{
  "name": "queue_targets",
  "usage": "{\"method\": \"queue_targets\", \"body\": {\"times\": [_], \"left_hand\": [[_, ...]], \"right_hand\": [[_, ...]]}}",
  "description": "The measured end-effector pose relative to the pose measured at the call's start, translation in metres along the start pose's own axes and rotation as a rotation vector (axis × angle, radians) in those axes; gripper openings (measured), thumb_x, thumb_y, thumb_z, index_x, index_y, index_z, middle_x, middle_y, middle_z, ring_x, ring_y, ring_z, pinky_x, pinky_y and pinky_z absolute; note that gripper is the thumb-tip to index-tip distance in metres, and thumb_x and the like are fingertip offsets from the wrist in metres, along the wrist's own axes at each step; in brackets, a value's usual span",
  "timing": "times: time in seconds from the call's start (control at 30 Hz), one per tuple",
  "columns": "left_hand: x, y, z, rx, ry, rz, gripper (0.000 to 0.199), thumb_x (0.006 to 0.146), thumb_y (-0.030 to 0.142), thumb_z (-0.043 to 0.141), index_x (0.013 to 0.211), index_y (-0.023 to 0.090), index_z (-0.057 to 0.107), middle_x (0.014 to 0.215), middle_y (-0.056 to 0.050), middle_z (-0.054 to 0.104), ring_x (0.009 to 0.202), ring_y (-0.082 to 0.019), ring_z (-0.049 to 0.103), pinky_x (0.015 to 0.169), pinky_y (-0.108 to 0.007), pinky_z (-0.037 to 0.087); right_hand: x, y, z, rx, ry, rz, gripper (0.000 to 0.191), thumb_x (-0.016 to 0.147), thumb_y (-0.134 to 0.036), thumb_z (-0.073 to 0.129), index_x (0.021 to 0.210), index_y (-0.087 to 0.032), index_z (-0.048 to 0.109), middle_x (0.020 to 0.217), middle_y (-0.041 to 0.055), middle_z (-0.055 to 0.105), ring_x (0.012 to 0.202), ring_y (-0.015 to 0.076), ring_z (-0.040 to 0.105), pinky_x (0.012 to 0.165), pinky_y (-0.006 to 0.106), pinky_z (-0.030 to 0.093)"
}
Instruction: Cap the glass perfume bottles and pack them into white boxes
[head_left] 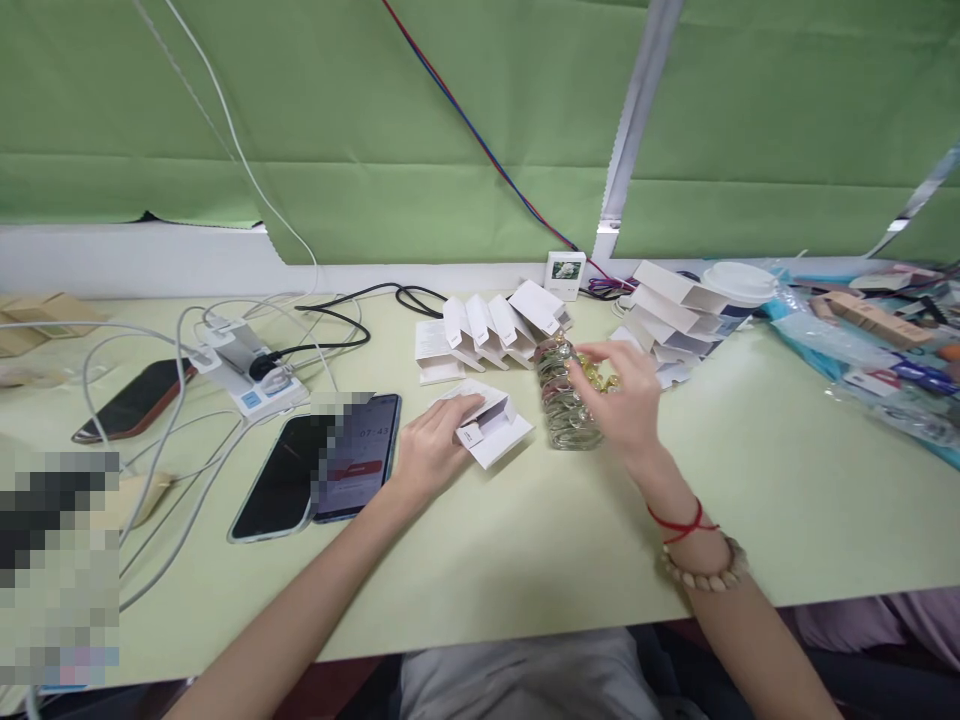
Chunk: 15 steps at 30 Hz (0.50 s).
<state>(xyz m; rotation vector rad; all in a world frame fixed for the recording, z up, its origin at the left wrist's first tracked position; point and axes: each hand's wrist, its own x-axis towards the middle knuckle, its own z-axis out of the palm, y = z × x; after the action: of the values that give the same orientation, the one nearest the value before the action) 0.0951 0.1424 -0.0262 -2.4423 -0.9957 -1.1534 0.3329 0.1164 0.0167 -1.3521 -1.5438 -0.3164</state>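
My left hand (pixel 439 440) is closed around a small white carton (pixel 491 430), tilted on the table with its flaps open and its mouth facing me. Just right of it stands a tight row of small clear, glass-like pieces (pixel 568 410) with round gold-coloured parts (pixel 600 375) along the right side. My right hand (pixel 622 400) reaches over this row, thumb and fingers pinched together at its upper end. What lies between those fingertips is hidden. Behind the row, several open white cartons (pixel 480 335) lean against each other.
More white cartons (pixel 667 320) are stacked at the right, beside a white-lidded cup (pixel 739 285). Plastic bags with mixed items (pixel 885 340) cover the far right. Phones (pixel 281 480), a power strip (pixel 251 370) and loose cables lie at the left. A small picture box (pixel 565 275) stands by the wall.
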Motion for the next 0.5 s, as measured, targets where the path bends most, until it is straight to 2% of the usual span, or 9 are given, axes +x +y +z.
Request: {"method": "queue_targets", "body": {"times": [0.1,0.2,0.27,0.4,0.5], "left_hand": [[0.003,0.001,-0.004,0.005,0.024,0.074,0.024,0.079,0.017,0.057,0.103,0.018,0.056,0.091,-0.002,0.071,0.078,-0.014,0.067,0.066,-0.021,0.048],[0.006,0.001,-0.008,-0.006,0.03,0.142,0.023,0.078,0.019,0.058,0.1,0.017,0.056,0.088,-0.001,0.071,0.074,-0.013,0.067,0.064,-0.021,0.048],[0.007,0.0,-0.009,-0.021,0.022,0.16,0.022,0.078,0.019,0.058,0.1,0.016,0.056,0.088,-0.001,0.071,0.073,-0.013,0.067,0.064,-0.021,0.048],[0.004,0.001,-0.008,0.005,-0.002,0.24,0.021,0.078,0.02,0.056,0.099,0.016,0.056,0.085,-0.003,0.07,0.075,-0.015,0.066,0.067,-0.023,0.048],[0.001,0.006,-0.007,0.058,-0.019,0.3,0.024,0.08,0.025,0.057,0.102,0.016,0.056,0.086,-0.003,0.07,0.078,-0.015,0.065,0.067,-0.024,0.046]], "right_hand": [[-0.015,-0.036,0.007,0.057,-0.124,-0.3,0.011,0.087,-0.022,0.054,0.084,-0.02,0.064,0.081,-0.0002,0.067,0.075,0.0122,0.059,0.076,0.029,0.038],[-0.032,-0.051,0.016,0.044,-0.28,-0.426,0.017,0.091,-0.019,0.049,0.088,-0.02,0.065,0.084,0.0002,0.067,0.076,0.0117,0.059,0.07,0.028,0.035],[-0.041,-0.054,0.021,0.037,-0.385,-0.387,0.02,0.093,-0.02,0.045,0.094,-0.019,0.065,0.088,0.001,0.068,0.075,0.0111,0.059,0.064,0.027,0.034],[-0.052,-0.059,0.025,-0.08,-0.608,-0.178,0.023,0.093,-0.029,0.045,0.093,-0.02,0.067,0.088,0.0009,0.066,0.071,0.0103,0.06,0.049,0.025,0.027],[-0.053,-0.062,0.026,-0.099,-0.686,-0.056,0.018,0.087,-0.035,0.055,0.09,-0.025,0.069,0.087,-0.0009,0.066,0.065,0.0104,0.059,0.046,0.025,0.023]]}}
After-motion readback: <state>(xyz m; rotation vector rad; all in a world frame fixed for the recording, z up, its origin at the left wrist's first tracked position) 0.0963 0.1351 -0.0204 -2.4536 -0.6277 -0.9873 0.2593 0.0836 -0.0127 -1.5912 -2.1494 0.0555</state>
